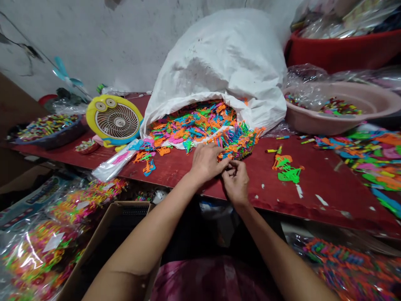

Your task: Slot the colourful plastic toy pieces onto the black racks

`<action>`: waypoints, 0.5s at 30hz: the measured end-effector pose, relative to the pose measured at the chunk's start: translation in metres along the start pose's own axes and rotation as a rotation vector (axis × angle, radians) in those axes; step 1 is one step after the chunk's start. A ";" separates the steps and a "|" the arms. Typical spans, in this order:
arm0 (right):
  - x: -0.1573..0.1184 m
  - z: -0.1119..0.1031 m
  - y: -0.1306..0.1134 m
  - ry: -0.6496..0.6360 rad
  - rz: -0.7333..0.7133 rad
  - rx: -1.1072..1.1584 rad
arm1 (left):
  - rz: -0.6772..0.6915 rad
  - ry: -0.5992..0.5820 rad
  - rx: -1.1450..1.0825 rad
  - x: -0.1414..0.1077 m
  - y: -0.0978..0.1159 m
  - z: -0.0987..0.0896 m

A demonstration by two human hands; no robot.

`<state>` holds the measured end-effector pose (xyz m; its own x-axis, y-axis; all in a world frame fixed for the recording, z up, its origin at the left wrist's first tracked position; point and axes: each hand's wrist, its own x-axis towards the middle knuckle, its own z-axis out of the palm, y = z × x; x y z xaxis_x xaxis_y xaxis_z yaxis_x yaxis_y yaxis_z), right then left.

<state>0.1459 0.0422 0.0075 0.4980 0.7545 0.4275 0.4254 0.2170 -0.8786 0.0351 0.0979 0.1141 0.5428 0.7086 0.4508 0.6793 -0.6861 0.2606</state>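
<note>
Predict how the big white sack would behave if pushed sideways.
The white sack would probably sag and crumple rather than hold shape, since its sides are creased. With its mouth open and low, coloured plastic pieces would likely spill further across the red table. It may be light for its bulk, as the visible pieces look thin.

A mottled maroon-and-pink top (200, 280) is worn with dark trousers (184, 234); both forearms (169, 217) and fingers (216, 150) are seen bare.
</note>
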 end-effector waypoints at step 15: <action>-0.025 -0.066 -0.023 -0.075 0.145 0.226 | 0.161 0.092 -0.117 -0.010 -0.004 -0.015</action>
<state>0.1734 -0.0225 0.0311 0.4808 0.8295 0.2841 0.1700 0.2296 -0.9583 0.0194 0.0910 0.1209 0.5886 0.5739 0.5694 0.5226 -0.8074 0.2737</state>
